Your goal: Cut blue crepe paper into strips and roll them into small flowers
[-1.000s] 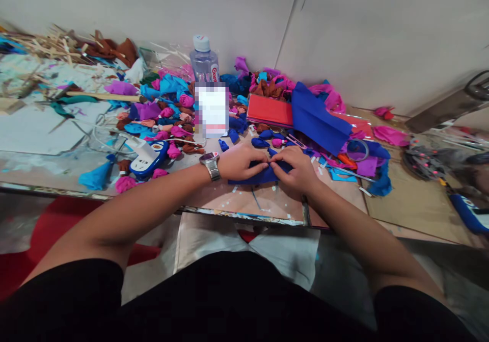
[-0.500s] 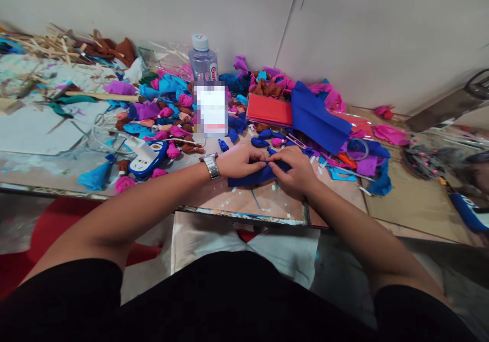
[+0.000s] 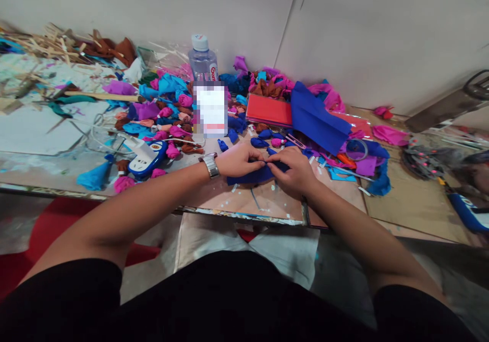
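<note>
Both hands meet over the front of the table and pinch a piece of dark blue crepe paper point(image 3: 254, 176). My left hand point(image 3: 239, 160), with a metal-band watch point(image 3: 211, 166) at the wrist, closes thumb and forefinger on the paper's upper edge. Right beside it, my right hand point(image 3: 293, 171) is closed on the same edge, fingertips nearly touching the left ones. The paper hangs down below the fingers onto the table; its part behind the hands is hidden. Small blue twisted paper pieces point(image 3: 260, 142) lie just beyond the hands.
A larger blue sheet point(image 3: 319, 117) leans by a red pack point(image 3: 269, 109). Behind stands a water bottle point(image 3: 203, 61), near a blurred-out bright rectangle point(image 3: 211, 110). A power strip point(image 3: 147, 161) with a white plug, green-handled pliers point(image 3: 63, 106) and coloured paper scraps lie left. Tape roll point(image 3: 356, 149) at right.
Almost nothing differs. Both hands keep their pinch on the blue crepe paper, with only a very slight shift of the fingers and the view.
</note>
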